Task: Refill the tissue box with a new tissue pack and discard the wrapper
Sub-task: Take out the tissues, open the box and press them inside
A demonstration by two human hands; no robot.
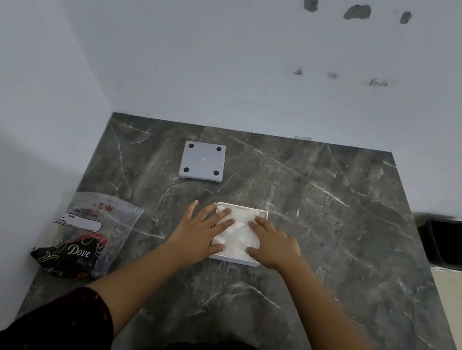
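A white square tissue box (244, 209) lies open on the dark marble table (335, 238), with white tissues (236, 234) showing inside it. My left hand (202, 231) rests flat on the tissues from the left, fingers spread. My right hand (272, 242) presses flat on them from the right. The box's grey base lid (203, 161), with dark round feet at its corners, lies apart at the far left. The tissue pack wrapper (85, 234), clear plastic with a black and red print, lies crumpled at the table's left edge.
A black waste bin (459, 245) stands on the floor beyond the table's right edge. White walls close in the table at the back and on the left.
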